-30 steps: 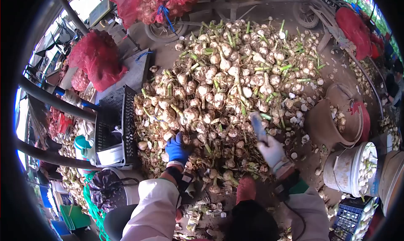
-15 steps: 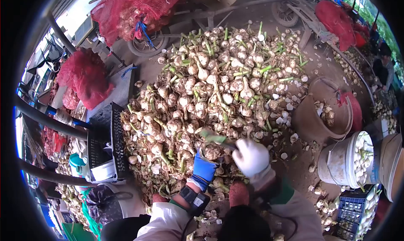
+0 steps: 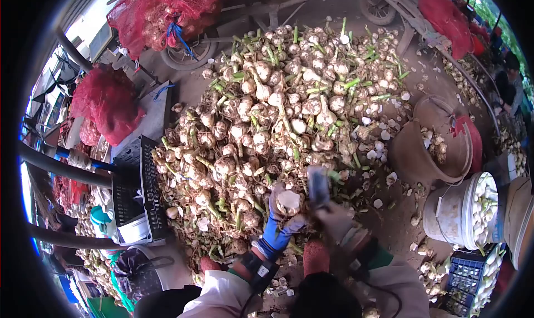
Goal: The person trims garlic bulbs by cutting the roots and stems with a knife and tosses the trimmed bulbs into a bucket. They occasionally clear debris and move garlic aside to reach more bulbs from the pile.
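Observation:
My left hand, in a blue glove, is closed around a garlic bulb whose pale, cut-looking face points up. Just right of it, my right hand, in a whitish glove, grips a knife. Its short, broad grey blade stands upward beside the bulb, apart from it and slightly blurred. Both hands are at the near edge of a large heap of garlic bulbs with roots and green stem stubs. The knife's handle is mostly hidden in my fist.
On the right stand a brown tub, a white bucket of garlic pieces and a blue crate. A black crate stands left. Red mesh sacks and a cart wheel lie beyond. Another person is far right.
My left hand has risen and turned, bringing the bulb's pale face into view. My right hand has moved slightly down, and the knife blade now points upward. The view has shifted slightly.

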The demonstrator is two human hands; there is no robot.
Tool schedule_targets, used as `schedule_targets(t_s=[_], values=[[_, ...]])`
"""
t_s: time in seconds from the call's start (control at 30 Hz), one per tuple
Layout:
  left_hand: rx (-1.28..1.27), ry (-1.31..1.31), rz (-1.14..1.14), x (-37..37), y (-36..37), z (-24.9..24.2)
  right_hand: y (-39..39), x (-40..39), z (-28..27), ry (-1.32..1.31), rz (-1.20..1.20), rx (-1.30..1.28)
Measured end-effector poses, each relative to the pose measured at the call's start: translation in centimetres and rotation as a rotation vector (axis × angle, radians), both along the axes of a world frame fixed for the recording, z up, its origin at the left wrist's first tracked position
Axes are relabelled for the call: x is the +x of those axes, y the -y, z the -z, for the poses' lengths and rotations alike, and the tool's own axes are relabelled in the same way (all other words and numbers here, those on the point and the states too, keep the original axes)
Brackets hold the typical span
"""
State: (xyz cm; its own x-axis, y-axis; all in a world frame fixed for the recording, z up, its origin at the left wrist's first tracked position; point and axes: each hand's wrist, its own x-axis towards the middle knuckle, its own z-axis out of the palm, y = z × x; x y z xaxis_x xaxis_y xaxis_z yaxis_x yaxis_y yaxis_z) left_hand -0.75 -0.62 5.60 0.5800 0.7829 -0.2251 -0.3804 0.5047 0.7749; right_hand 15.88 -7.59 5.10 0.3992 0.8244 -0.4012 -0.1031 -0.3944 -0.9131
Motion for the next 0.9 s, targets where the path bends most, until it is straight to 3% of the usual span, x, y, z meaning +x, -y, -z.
schedule_targets(t_s=[0.03,0.07,0.1,0.17,0.2,0.23,0.27,0.3,0.33,0.37,0.4,0.43,0.5,0.57,0.6,0.63,0.67,0.7,0.73,0.77,0.83,0.9], values=[[0.106,-0.06,0.019,0.5,-0.1,-0.6,0.4,-1.9,1.3,-0.39,-0.012,0.014],[0.283,-0.151,-0.011,0.6,-0.1,-1.4,0.6,-2.6,5.8,-0.301,-0.114,0.194],[0.453,-0.248,-0.049,0.4,0.1,-1.8,-0.1,-2.5,5.1,-0.299,-0.128,0.197],[0.384,-0.105,-0.127,0.4,-0.2,-3.5,-1.8,-1.7,1.0,-0.216,0.064,0.1],[0.404,-0.134,-0.167,0.2,-0.9,-3.5,-2.4,-0.9,-1.5,0.025,0.054,0.229],[0.417,-0.165,-0.201,-0.3,-1.4,-3.6,-2.9,-0.9,-4.5,0.097,0.107,0.417],[0.253,0.023,-0.24,-0.1,-1.5,-6.1,-2.6,-1.0,-5.8,0.308,0.093,0.486],[0.465,-0.108,-0.28,-0.5,-2.2,-5.9,-2.3,-0.8,-7.1,0.531,0.077,0.558],[0.438,-0.115,-0.24,-0.4,-1.9,-6.8,-1.3,-1.4,-8.6,0.681,0.052,0.499],[0.414,-0.126,-0.201,-0.6,-1.5,-7.6,-0.4,-1.6,-9.6,0.728,-0.083,0.27],[0.474,-0.228,-0.116,-0.8,-2.3,-5.4,0.4,-0.8,-6.4,0.754,-0.197,0.047],[-0.097,-0.164,0.013,-0.8,-1.3,-6.2,1.4,0.6,-2.9,0.767,-0.317,-0.175],[0.812,-0.095,0.277,1.3,0.5,-4.2,3.7,2.4,-1.9,0.624,-0.027,-0.161],[0.986,-0.55,0.879,0.0,1.6,-4.3,4.4,4.5,-4.7,0.599,0.109,-0.02],[0.984,-0.559,0.774,0.0,0.5,-2.9,4.8,5.7,-4.7,0.686,0.191,0.031],[1.323,-0.69,0.53,-0.2,-3.0,-2.4,5.1,6.9,-4.6,0.779,0.286,0.086],[1.361,-1.196,0.507,0.0,-6.6,-4.7,5.5,7.8,-4.1,0.751,0.327,0.044],[1.584,-1.121,-0.059,-1.8,-10.1,-4.2,5.3,8.7,-3.7,0.728,0.367,0.009],[1.57,-1.602,-0.231,-3.4,-13.1,-3.4,5.5,8.9,-2.6,0.685,0.354,0.023],[1.472,-1.731,-0.237,-5.6,-16.3,-1.6,5.3,8.6,-1.0,0.624,0.342,0.092],[1.289,-1.675,-0.21,-8.8,-19.1,1.6,3.9,6.5,-1.5,0.632,0.134,0.002],[1.607,-1.555,-0.265,-8.5,-18.6,1.1,1.8,3.9,-2.1,0.36,0.03,-0.06]])
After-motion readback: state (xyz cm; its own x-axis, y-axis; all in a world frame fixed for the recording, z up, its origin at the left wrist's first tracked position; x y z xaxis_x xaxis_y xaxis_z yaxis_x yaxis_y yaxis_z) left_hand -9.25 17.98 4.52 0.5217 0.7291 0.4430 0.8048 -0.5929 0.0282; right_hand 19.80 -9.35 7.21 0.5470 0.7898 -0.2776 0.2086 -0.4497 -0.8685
